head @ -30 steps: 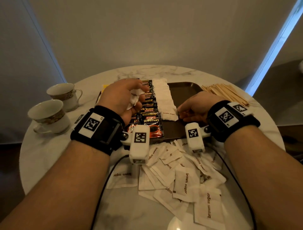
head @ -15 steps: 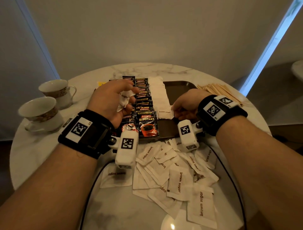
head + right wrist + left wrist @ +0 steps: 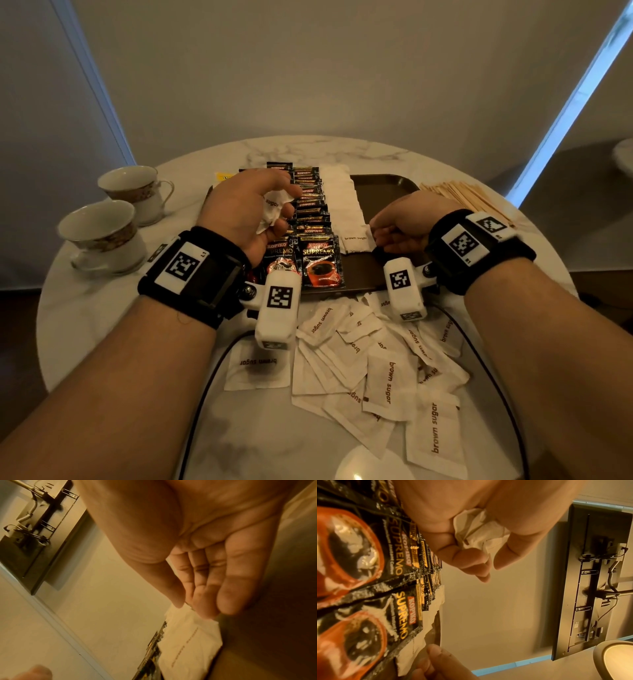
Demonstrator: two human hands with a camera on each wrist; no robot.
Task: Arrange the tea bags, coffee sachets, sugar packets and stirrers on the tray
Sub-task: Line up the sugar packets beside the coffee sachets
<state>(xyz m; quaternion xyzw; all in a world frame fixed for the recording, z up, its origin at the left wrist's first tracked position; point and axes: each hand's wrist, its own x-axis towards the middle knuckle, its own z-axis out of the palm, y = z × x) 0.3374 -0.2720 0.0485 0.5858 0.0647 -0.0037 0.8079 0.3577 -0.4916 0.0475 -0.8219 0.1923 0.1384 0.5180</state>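
Sugar packets [image 3: 373, 363], white paper printed "brown sugar" in brown letters, lie heaped on the marble table [image 3: 102, 308] just on the near side of both wrists. The left hand [image 3: 245, 212] hovers over the left part of the brown tray [image 3: 383, 192], fingers curled round a crumpled bunch of packets [image 3: 274, 210]; the word "sugar" reads on one of them, and the left wrist view shows the wad [image 3: 479, 531] pinched between thumb and fingertips. Directly under and beyond that hand run two overlapping rows of black coffee sachets [image 3: 317, 253], each marked "KOPIKO SUPREMO" in red and gold above a picture of an orange cup; smaller print beneath is too fine to read. Between the hands, a row of white sugar packets [image 3: 340, 198] lies along the tray beside the sachets, the nearest one [image 3: 356, 238] showing "brown suga" before the right hand [image 3: 404, 222] covers it. That hand rests low on the tray with its fingers [image 3: 231, 588] loosely bent and together, tips at the edge of this nearest packet [image 3: 188, 642]; whether it actually pinches it I cannot tell. Wooden stirrers [image 3: 462, 198] are piled on the table beyond the right wrist. Left of the left hand stand two patterned teacups [image 3: 113, 226]. A yellow packet corner [image 3: 224, 176] peeks out beyond the left hand, its print illegible.
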